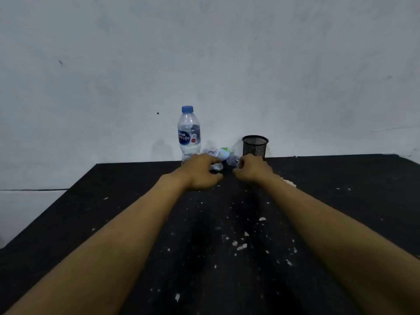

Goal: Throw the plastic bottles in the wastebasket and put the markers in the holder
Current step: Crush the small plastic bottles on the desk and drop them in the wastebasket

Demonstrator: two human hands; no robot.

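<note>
The left hand (pixel 200 171) is curled around one end of a crushed bottle (pixel 221 156) lying on the table (pixel 341 201), and the right hand (pixel 252 168), at its 3 o'clock, is closed in a loose fist by the other end, though I cannot tell if it grips anything. An upright bottle (pixel 189 133) stands at 11 o'clock of the left hand, the mesh holder (pixel 255 146) at 12 o'clock of the right. Judging by this, the bottle step is in hand; next comes lifting the crushed one toward a wastebasket, unseen like the markers.

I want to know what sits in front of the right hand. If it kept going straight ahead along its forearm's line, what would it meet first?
Probably the crumpled plastic bottle lying just beyond the right hand; its fingers may already touch it. The mesh holder stands slightly right of that line, though depth is unclear.
</note>
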